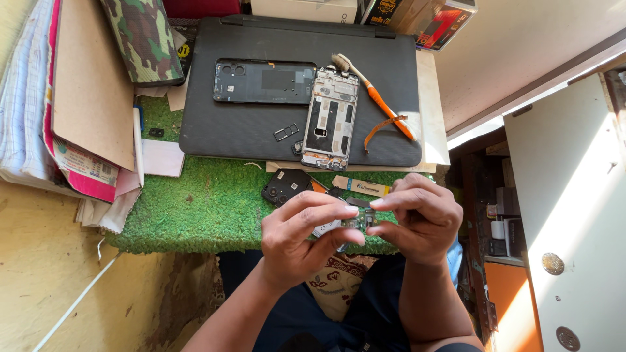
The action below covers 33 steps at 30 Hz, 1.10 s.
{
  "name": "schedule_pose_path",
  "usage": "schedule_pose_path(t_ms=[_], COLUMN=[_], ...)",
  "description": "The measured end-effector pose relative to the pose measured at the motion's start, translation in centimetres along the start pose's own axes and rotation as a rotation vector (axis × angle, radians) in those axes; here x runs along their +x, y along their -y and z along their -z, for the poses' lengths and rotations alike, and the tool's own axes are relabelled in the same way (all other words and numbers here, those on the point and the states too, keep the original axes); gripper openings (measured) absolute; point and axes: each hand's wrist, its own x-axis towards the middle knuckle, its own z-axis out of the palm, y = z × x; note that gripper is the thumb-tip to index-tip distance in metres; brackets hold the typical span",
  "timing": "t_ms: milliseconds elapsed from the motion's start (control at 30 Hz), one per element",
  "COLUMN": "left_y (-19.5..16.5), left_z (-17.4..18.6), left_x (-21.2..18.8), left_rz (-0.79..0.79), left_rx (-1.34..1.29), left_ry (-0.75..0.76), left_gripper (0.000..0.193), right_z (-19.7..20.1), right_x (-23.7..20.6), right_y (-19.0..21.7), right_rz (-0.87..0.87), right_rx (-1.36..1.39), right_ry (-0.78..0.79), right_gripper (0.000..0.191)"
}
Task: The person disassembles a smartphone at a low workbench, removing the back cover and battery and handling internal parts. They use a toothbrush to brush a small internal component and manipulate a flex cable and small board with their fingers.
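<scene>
My left hand [301,228] and my right hand [417,218] meet just above my lap, near the front edge of the worktop [195,208]. The fingers of both hands pinch a small circuit board [362,220] between them, the left from its left end and the right from its right end, so the board sits level in the gap between my thumbs and forefingers. Part of it is hidden by my fingertips.

Just beyond my hands, on the green grass-like mat, lie a small black camera cover piece [287,186] and a flat tan strip [360,187], close to each other. Farther on rests a closed black laptop [235,130], used as a surface. On it lie a phone frame [331,118] stripped open, long side running near to far, with a small SIM tray [286,132] just left of it and a black back cover [263,82] touching its far left corner. An orange-handled toothbrush [377,98] lies diagonally to the right of the frame, with an orange ribbon cable [383,127] curling beside it.

At the far left stand a stack of papers [32,98] and a camouflage pouch [143,39].
</scene>
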Motion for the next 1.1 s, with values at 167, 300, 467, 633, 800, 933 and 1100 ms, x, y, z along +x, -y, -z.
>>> schedule_pose_path(t_ms=[167,300,467,633,800,933,1100], left_y=[1.6,2.4,2.9,3.4,3.4,3.5,3.5], left_z=[0.3,0.4,0.2,0.0,-0.2,-0.2,-0.2], left_x=[-0.2,-0.3,-0.4,-0.4,-0.3,-0.3,-0.3], left_rz=[0.095,0.157,0.102,0.059,0.045,0.060,0.066], left_rx=[0.025,0.008,0.079,0.083,0.099,0.095,0.088], left_ry=[-0.144,-0.214,-0.159,-0.086,-0.087,-0.080,-0.077], left_gripper=[0.023,0.022,0.024,0.024,0.024,0.024,0.023], right_z=[0.2,0.1,-0.6,1.1,1.8,1.7,1.9], right_x=[1.5,2.5,2.6,2.4,3.3,3.3,3.4], right_y=[0.5,1.3,2.0,1.6,-2.0,-3.1,-3.9], right_rz=[-0.336,-0.215,-0.120,-0.444,-0.176,-0.260,-0.218], right_rx=[-0.207,-0.437,-0.563,-0.657,-0.979,-1.046,-0.981], right_ry=[0.173,0.436,0.515,0.185,-0.002,-0.029,-0.124], right_gripper=[0.030,0.020,0.026,0.023,0.035,0.032,0.016])
